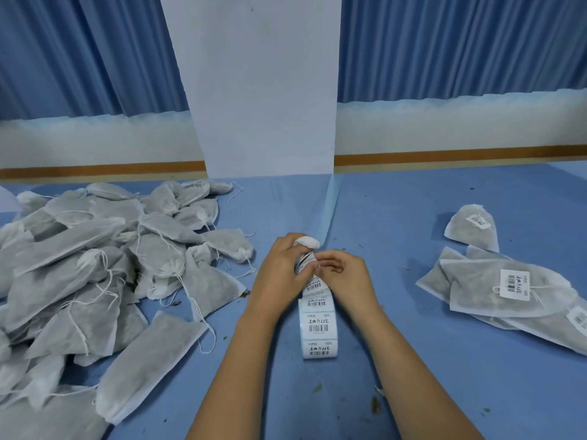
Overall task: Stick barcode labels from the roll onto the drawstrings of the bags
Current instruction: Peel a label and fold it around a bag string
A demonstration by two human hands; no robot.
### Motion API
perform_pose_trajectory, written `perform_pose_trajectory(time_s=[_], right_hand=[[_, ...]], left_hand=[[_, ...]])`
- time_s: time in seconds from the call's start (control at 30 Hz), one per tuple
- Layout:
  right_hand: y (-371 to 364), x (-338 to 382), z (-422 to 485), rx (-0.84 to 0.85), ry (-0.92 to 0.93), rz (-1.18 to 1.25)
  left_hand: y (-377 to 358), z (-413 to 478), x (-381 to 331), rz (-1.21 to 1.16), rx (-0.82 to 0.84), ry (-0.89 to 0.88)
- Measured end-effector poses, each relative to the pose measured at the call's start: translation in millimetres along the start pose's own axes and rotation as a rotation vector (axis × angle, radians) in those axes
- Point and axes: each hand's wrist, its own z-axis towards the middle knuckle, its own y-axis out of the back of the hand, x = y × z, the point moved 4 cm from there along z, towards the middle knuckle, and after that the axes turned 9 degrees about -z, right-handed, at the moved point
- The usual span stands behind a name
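A strip of barcode labels (318, 325) trails toward me across the blue table from between my hands. My left hand (281, 274) grips the upper end of the strip, where it curls around white backing at the fingertips. My right hand (344, 276) pinches a label at the strip's top edge, right beside the left fingers. A large heap of grey drawstring bags (95, 274) without labels lies to the left. Several bags carrying labels (508, 290) lie to the right, one further back (473, 227).
The blue table (397, 217) runs back to a white wall panel (263, 90) with blue curtains on both sides. Small brown and green crumbs are scattered on the surface near my right forearm.
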Motion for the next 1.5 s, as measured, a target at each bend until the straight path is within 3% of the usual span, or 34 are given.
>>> perform_pose_trajectory(time_s=[0.43, 0.5, 0.67, 0.77, 0.87, 0.93, 1.0, 1.1, 1.17, 1.37, 1.5], right_hand=[[0.6, 0.3, 0.3, 0.018, 0.023, 0.003], [2.7, -2.5, 0.5, 0.007, -0.001, 0.022], [13.2, -21.4, 2.7, -0.113, -0.172, 0.043], [16.8, -26.6, 3.5, -0.192, -0.213, 0.005], [21.2, -17.8, 0.4, -0.168, -0.202, -0.137], [34.6, 0.3, -5.8, -0.238, -0.138, -0.253], [50.5, 33.7, -17.1, -0.304, -0.004, -0.174], [61.3, 90.7, -47.8, -0.144, 0.256, 0.060], [61.0, 111.0, -73.2, -0.011, 0.356, 0.079], [69.9, 100.4, -120.5, 0.155, 0.353, -0.139], [74.7, 83.2, -130.5, 0.238, 0.285, -0.154]], left_hand=[[1.4, -1.2, 12.1, -0.080, -0.086, 0.004], [9.1, -2.3, 13.5, -0.146, -0.223, 0.073], [58.0, -12.3, 17.0, -0.247, -0.752, 0.233], [83.7, -16.6, 3.0, -0.329, -0.888, 0.262], [93.2, -17.6, -31.3, -0.423, -0.857, 0.199], [93.3, -20.8, -58.9, -0.445, -0.781, 0.169], [90.1, -26.7, -80.3, -0.497, -0.688, 0.154], [77.7, -43.4, -95.2, -0.649, -0.543, 0.219], [65.4, -58.2, -97.8, -0.725, -0.447, 0.270], [34.5, -101.3, -107.6, -0.752, -0.208, 0.296], [25.7, -114.9, -103.8, -0.756, -0.107, 0.339]])
